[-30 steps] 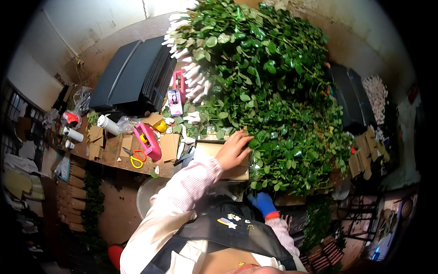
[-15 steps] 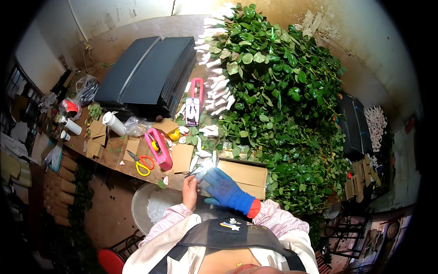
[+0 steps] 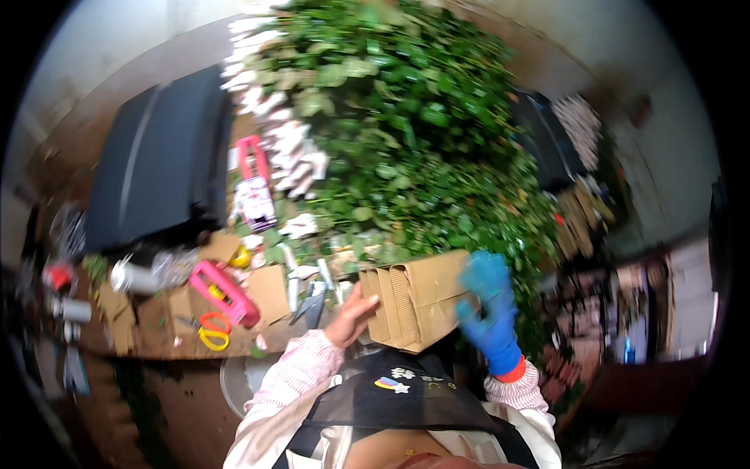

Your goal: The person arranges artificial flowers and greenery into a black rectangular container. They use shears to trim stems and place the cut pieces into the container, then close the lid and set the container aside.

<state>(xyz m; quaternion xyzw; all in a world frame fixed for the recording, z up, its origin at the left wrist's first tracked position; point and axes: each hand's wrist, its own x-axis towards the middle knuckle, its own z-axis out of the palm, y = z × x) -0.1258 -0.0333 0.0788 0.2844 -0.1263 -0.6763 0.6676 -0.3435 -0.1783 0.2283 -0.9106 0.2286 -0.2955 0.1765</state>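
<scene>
A folded brown corrugated cardboard piece stands tilted in front of me at the table's near edge, its layered ridged end turned to the left. My bare left hand grips that end, thumb on the front; its other fingers are partly hidden. At the opposite end is my right hand in a blue glove, blurred, thumb and fingers apart and touching or very near the cardboard. A grey forked tool, too blurred to name, lies left of my left hand.
Leafy stems with white-wrapped heads are piled at the back. Left of them stand a dark stack of sheets, a phone, pink tape dispensers, scissors and a white bottle. A pale tub sits below the table edge.
The view has swung to the right. My hands have moved apart, from close together at the table edge to opposite ends of the cardboard, which is now tilted up.
</scene>
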